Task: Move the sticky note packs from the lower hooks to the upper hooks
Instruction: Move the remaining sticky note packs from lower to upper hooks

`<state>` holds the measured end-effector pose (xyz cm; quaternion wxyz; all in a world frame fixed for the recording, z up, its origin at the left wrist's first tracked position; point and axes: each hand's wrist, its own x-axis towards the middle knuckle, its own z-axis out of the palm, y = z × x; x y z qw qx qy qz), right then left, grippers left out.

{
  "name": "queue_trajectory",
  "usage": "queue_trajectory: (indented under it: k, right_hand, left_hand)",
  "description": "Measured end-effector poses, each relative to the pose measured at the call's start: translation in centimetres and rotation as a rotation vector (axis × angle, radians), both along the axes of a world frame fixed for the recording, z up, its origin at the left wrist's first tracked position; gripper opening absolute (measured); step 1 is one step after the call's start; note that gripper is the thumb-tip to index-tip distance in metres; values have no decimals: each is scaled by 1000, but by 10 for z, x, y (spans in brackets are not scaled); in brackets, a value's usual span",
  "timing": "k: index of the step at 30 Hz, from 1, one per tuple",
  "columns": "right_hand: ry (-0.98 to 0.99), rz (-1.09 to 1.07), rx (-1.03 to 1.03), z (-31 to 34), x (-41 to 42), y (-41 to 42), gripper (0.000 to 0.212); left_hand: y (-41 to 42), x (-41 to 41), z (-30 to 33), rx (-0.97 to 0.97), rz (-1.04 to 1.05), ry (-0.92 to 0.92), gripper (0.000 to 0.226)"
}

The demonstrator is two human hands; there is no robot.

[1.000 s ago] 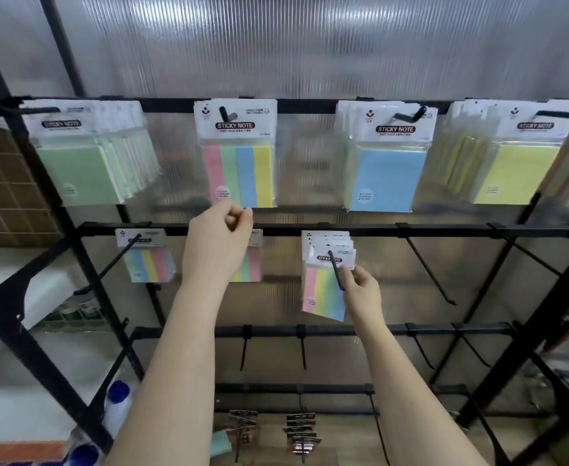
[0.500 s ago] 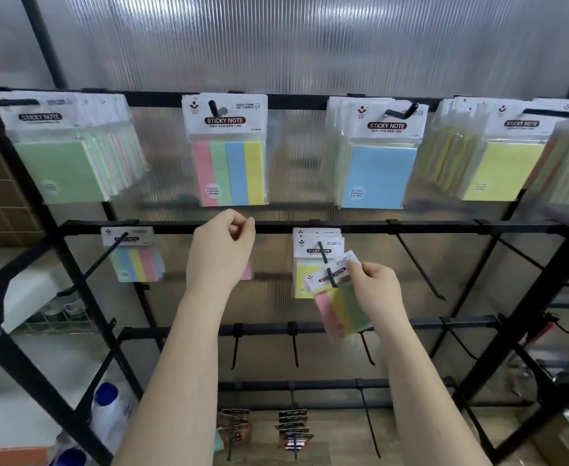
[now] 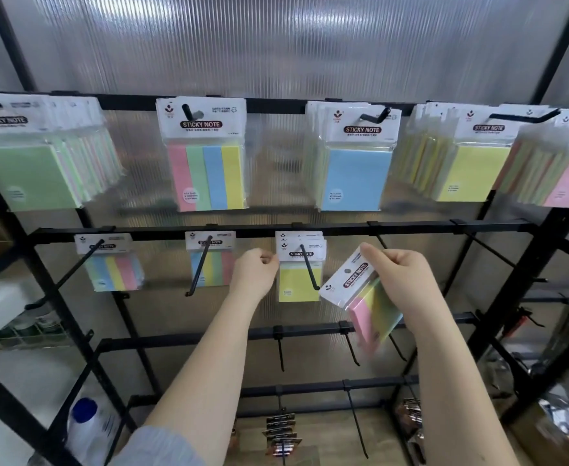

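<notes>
Black rack behind; right hand pinches tilted striped pack; left hand clenched, empty.

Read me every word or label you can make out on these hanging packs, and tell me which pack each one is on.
"STICKY NOTE": striped pack on the upper hook.
"STICKY NOTE": blue pack.
"STICKY NOTE": upper yellow pack.
"STICKY NOTE": green pack.
"STICKY NOTE": lower yellow pack.
"STICKY NOTE": tilted pack held in the right hand.
Smaller print, round stickers and lower left headers: too blurred.
</notes>
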<state>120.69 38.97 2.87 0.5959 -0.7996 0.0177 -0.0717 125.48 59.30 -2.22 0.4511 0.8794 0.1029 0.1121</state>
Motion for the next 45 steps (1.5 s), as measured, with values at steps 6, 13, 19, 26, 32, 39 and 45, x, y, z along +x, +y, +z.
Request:
queue_trajectory:
  k: [6,13,19,26,32,39,45]
  right_hand:
    - [-40,-121,118,13,-6,-21,40]
    - [-48,-235,178,18,-11,-34,33]
    - [-36,-260,186,19,-16,-38,34]
    - [-29,-278,182,19,-22,-39,34]
    - [-21,-300,187,20,-30,-34,33]
    - [-23,-321,181,18,-41,-27,34]
    - [-30,-374,210,18,-57,-18,37]
  left_hand:
    - [-22,14,-26,-76,48,-11,25]
    - [-44,3,-44,-179,212,-185,15]
    - [-53,2,-54,-199,230,-264,17]
    - [-57,-8,-55,-188,302,-320,24]
    - [-58,-10,-40,-286,83,-275,17]
    - [-49,-16,-34,-316,69,-279,37]
    - [-40,-44,-26,-316,7,-307,38]
